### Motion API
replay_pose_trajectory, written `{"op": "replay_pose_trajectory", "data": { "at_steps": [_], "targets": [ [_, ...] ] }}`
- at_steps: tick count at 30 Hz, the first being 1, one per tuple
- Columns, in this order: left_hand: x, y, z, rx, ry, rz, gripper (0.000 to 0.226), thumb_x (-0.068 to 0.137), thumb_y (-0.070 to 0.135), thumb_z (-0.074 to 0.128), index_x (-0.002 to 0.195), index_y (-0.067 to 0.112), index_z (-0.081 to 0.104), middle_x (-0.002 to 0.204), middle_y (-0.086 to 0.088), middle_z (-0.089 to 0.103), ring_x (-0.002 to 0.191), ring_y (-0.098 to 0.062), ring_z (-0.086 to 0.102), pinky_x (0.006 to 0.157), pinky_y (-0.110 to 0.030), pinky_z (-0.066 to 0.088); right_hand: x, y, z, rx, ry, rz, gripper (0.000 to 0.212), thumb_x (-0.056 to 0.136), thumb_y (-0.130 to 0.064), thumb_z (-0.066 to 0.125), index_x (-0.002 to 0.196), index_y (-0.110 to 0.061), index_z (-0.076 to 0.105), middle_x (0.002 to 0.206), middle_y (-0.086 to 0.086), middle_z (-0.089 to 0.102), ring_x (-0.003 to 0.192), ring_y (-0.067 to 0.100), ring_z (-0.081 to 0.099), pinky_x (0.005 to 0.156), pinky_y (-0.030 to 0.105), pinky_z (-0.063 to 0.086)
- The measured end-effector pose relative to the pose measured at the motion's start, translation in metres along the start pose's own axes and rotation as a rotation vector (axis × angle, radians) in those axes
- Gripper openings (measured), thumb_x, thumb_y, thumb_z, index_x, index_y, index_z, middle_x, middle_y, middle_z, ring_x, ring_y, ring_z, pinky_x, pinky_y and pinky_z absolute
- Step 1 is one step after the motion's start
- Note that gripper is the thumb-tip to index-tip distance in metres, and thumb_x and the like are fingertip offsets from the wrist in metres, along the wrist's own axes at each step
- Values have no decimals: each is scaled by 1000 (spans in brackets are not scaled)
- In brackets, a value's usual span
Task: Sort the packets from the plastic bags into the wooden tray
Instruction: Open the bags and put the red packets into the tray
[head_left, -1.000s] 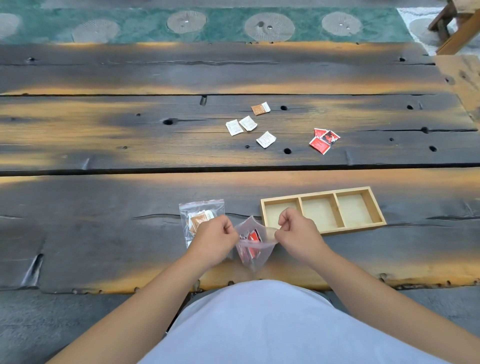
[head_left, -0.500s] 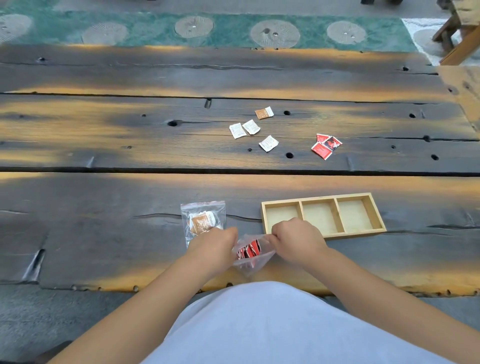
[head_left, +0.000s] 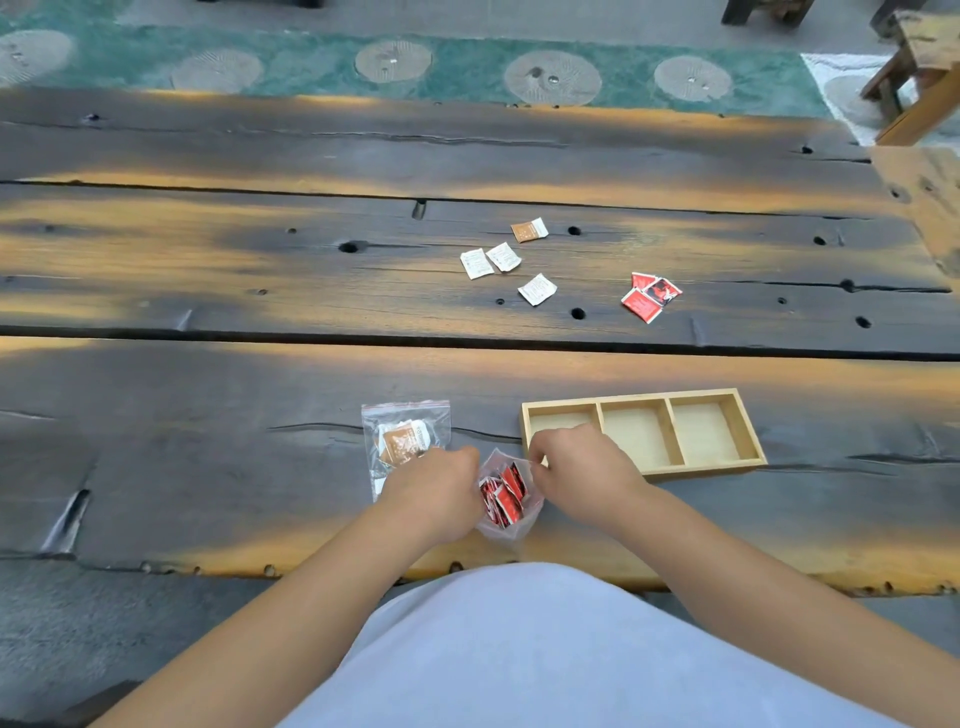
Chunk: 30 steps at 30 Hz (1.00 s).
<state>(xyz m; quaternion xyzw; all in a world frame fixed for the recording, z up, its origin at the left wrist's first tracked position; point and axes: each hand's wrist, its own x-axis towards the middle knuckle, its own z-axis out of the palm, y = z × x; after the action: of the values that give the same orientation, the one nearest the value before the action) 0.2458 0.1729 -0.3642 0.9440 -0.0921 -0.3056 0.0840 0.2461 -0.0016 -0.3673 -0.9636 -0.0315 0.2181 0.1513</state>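
Between both hands, bag upright, mouth up

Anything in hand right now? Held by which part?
Both hands hold the plastic bag of red packets: left hand and right hand each grip one side of its top edge. The exact finger contact is hidden.

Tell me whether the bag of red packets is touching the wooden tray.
Cannot tell. In the head view the right hand covers the spot where the bag of red packets nears the wooden tray, hiding any contact or gap.
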Motion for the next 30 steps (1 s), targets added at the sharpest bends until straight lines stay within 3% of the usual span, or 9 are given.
{"op": "replay_pose_trajectory", "data": {
  "at_steps": [6,11,15,17,20,23,25,27,30],
  "targets": [
    [-5,-15,-1,-188,-76,-23,31,88,22,54,118,19,50,108,-6,59,92,-25,59,73,-36,49,-8,8,2,75,5,86,22,88,-22,49,101,-21,66,95,7,69,82,28,62,66,34,54],
    [-14,-26,-5,-268,69,111,29,88,18,48,116,23,51,87,0,66,77,-19,58,63,-32,47,-20,4,-7,290,10,116,14,83,-21,56,87,-24,69,82,1,70,74,22,63,64,33,52],
    [-22,-48,-5,-997,82,95,30,90,2,53,110,23,57,98,0,66,84,-16,59,67,-22,45,-34,-11,-24,676,69,149,9,83,-15,62,77,-20,65,59,-1,66,51,14,58,52,26,43],
    [-23,-64,5,-1279,39,52,44,80,4,55,117,26,55,115,6,64,107,-17,59,77,-26,47,-38,-15,-31,895,103,203,10,83,-8,59,81,-18,62,54,1,62,45,10,54,53,26,42],
    [-21,-64,32,-1091,-90,132,85,69,24,70,142,38,29,143,16,43,136,-5,38,102,-32,43,-42,-16,-35,1185,118,297,14,85,-5,56,93,-16,57,57,7,65,50,19,56,58,34,46],
    [-10,-25,58,-965,-107,183,125,57,38,84,150,42,0,150,25,25,138,5,25,112,-29,32,-50,-15,-37,1375,101,321,15,90,-5,54,98,-17,53,64,11,66,53,21,59,61,38,49],
    [1,5,67,-1005,0,188,118,61,27,87,149,36,9,139,31,33,126,15,35,103,-15,34,-56,-13,-41,1444,86,290,15,94,-3,53,99,-18,51,67,12,66,52,17,62,56,30,51],
    [15,24,67,-1088,97,164,79,75,14,81,139,26,37,123,24,55,105,13,55,85,-8,42,-60,-7,-44,1526,71,281,14,95,-2,52,102,-14,49,68,13,66,48,13,62,46,20,47],
    [32,33,68,-1116,145,136,39,85,11,70,118,30,61,107,5,73,100,-15,68,86,-29,53,-58,12,-47,1628,96,349,13,96,-7,55,107,-12,49,70,10,66,50,12,62,43,19,44]
  ]
}}
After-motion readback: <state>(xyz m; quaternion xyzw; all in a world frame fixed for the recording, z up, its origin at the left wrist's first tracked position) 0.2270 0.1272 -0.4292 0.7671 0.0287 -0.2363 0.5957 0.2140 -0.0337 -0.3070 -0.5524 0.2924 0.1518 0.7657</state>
